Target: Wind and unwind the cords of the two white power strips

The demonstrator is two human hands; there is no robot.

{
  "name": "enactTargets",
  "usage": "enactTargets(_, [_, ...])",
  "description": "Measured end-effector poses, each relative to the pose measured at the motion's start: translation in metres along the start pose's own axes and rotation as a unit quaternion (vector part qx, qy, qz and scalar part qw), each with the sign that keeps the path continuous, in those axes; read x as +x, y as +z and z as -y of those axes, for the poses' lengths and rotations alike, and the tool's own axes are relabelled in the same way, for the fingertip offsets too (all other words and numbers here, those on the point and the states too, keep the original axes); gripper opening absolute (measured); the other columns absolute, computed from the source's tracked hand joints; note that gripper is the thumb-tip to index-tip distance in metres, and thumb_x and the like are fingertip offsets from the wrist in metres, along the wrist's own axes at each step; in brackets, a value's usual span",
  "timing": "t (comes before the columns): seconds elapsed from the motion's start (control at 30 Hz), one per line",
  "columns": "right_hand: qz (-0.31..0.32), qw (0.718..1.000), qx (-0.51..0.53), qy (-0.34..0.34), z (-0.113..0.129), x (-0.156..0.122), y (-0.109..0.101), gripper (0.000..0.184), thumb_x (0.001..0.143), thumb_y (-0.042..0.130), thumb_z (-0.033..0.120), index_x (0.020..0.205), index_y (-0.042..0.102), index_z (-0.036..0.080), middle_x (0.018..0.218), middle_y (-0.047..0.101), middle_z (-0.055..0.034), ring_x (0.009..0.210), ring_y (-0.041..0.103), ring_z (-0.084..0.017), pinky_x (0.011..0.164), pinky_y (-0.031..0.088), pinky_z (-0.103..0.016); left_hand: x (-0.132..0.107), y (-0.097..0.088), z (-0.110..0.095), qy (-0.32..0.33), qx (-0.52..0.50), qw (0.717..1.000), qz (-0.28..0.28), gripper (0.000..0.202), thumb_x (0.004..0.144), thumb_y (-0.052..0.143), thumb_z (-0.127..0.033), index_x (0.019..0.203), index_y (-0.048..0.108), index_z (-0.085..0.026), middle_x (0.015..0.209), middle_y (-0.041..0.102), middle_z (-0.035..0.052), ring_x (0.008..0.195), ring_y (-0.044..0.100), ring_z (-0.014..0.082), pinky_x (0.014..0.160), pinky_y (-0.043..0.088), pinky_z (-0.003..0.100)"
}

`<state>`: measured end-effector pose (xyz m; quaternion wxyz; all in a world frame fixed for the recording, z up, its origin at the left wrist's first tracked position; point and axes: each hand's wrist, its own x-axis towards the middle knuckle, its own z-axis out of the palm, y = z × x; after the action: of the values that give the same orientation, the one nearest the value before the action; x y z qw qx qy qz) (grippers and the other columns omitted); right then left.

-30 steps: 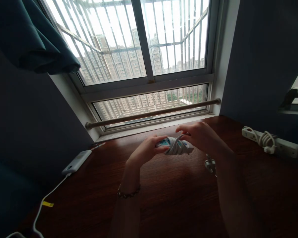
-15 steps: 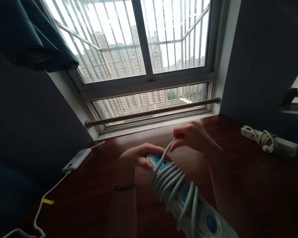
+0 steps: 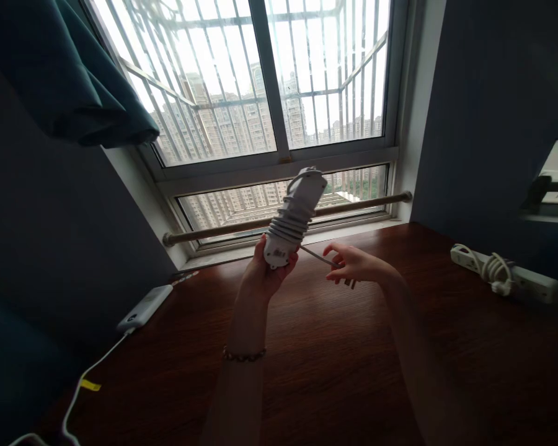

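Note:
My left hand (image 3: 265, 272) grips the near end of a white power strip (image 3: 312, 189), which is tilted upward above the wooden surface with its plain underside facing me. Several turns of its grey-white power cord (image 3: 289, 221) are wound round the middle. From the near end a short free length of cord stretches to my right hand (image 3: 356, 263), whose fingers are closed on it. Prongs of the plug show just below those fingers; the rest of the plug is hidden by the hand.
A second power strip (image 3: 534, 282) with its cord wound round it lies at the right. On the left sits a white power bank (image 3: 144, 308) with a white cable (image 3: 100, 359). Behind are a rail (image 3: 204, 232), a barred window (image 3: 223, 93) and a blue-green curtain (image 3: 97, 93).
The power strip has been flipped end over end, so its sockets no longer face me and its far end points to the window. My right hand has moved slightly lower, with the cord pulled out sideways.

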<state>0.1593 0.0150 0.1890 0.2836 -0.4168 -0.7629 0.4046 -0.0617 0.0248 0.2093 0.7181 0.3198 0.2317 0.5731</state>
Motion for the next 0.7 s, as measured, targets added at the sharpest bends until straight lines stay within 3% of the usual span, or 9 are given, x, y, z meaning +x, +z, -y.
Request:
enactTargets(0.1, [0.051,0.990,0.126,-0.034,0.014,-0.010,0.000,0.054,0.072,0.069,0.030,0.115,0.039,0.023,0.091,0.063,-0.0035,0.066,0.063,-0.012,0.056,0.051,-0.023,0.005,-0.011,-0.006,-0.019,-0.118,0.993,-0.001,0.034,0.090,0.037,-0.038,0.096,0.059,-0.012,0.090,0.058,0.0125,0.072,0.054,0.0154,0.054,0.051,0.026])
enactTargets(0.23, [0.090,0.961,0.240,-0.103,0.023,-0.013,0.001,0.047,0.077,0.064,0.039,0.116,0.046,0.019,0.109,0.060,-0.0118,0.086,0.064,-0.018,0.073,0.053,-0.032,0.012,-0.021,-0.006,-0.043,-0.160,0.985,-0.037,0.039,0.090,0.035,-0.041,0.096,0.058,-0.010,0.087,0.054,0.0132,0.069,0.051,0.0140,0.051,0.051,0.025])
enactTargets(0.33, [0.172,0.931,0.281,-0.156,0.018,-0.010,0.003,0.061,0.060,0.079,0.032,0.114,0.053,0.016,0.121,0.055,-0.0130,0.110,0.056,-0.024,0.096,0.042,-0.038,0.014,-0.020,-0.003,-0.028,-0.144,0.988,-0.043,0.037,0.088,0.039,-0.042,0.094,0.058,-0.011,0.089,0.056,0.0129,0.071,0.052,0.0148,0.053,0.052,0.027])
enactTargets(0.4, [0.191,0.919,0.291,-0.185,0.017,-0.010,0.005,0.070,0.052,0.084,0.022,0.115,0.055,0.019,0.125,0.053,-0.0110,0.117,0.050,-0.025,0.102,0.036,-0.038,0.013,-0.016,-0.002,-0.022,-0.120,0.992,-0.041,0.033,0.088,0.043,-0.040,0.093,0.059,-0.012,0.090,0.058,0.0119,0.074,0.055,0.0157,0.055,0.052,0.027])
enactTargets(0.47, [0.142,0.926,0.295,-0.191,0.021,-0.010,0.008,0.061,0.060,0.079,0.021,0.115,0.055,0.021,0.119,0.058,-0.0091,0.111,0.055,-0.022,0.097,0.042,-0.037,0.010,-0.011,0.000,-0.015,-0.083,0.995,-0.046,0.029,0.086,0.047,-0.038,0.093,0.059,-0.013,0.089,0.060,0.0111,0.077,0.057,0.0166,0.057,0.053,0.028])
enactTargets(0.57, [0.014,0.944,0.278,-0.177,0.029,-0.007,0.013,0.034,0.076,0.066,0.033,0.106,0.058,0.018,0.097,0.067,-0.0082,0.081,0.067,-0.018,0.072,0.054,-0.031,0.003,-0.003,0.004,0.007,-0.010,0.998,-0.059,0.027,0.082,0.055,-0.037,0.092,0.059,-0.012,0.086,0.062,0.0102,0.076,0.059,0.0167,0.060,0.054,0.029])
enactTargets(0.63, [-0.073,0.946,0.263,-0.177,0.031,-0.002,0.016,0.029,0.079,0.061,0.041,0.093,0.060,0.016,0.078,0.066,-0.0047,0.058,0.063,-0.012,0.050,0.050,-0.023,-0.001,0.002,0.008,0.026,0.046,0.997,-0.061,0.029,0.078,0.060,-0.038,0.091,0.059,-0.012,0.083,0.063,0.0091,0.072,0.060,0.0160,0.060,0.054,0.030])
enactTargets(0.7, [-0.158,0.935,0.259,-0.186,0.030,0.005,0.018,0.028,0.079,0.059,0.044,0.084,0.059,0.016,0.060,0.056,0.0022,0.043,0.049,-0.006,0.037,0.036,-0.017,-0.004,0.007,0.014,0.045,0.107,0.992,-0.055,0.033,0.074,0.065,-0.040,0.088,0.060,-0.011,0.078,0.063,0.0080,0.068,0.059,0.0149,0.061,0.054,0.029])
